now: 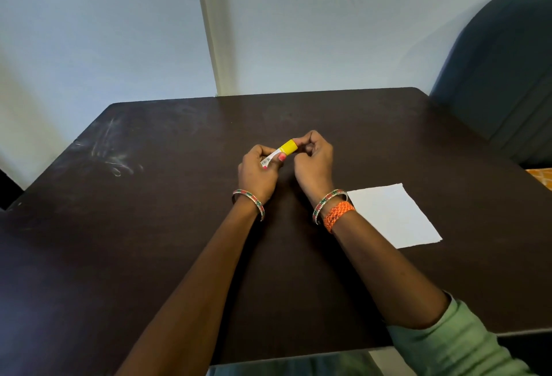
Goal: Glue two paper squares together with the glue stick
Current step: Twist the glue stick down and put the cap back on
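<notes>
head view: at the centre of the frame, above the dark table (149, 226), the left hand (257, 175) grips the white barrel of the glue stick (279, 153), while the right hand (313, 163) pinches its yellow cap (289, 147) end. the stick looks light, stiff and smooth, likely slippery; hold the barrel firmly and twist the cap. a barcode label shows, with no readable writing. white paper (391, 217), thin and floppy, lies flat at right of centre.
</notes>
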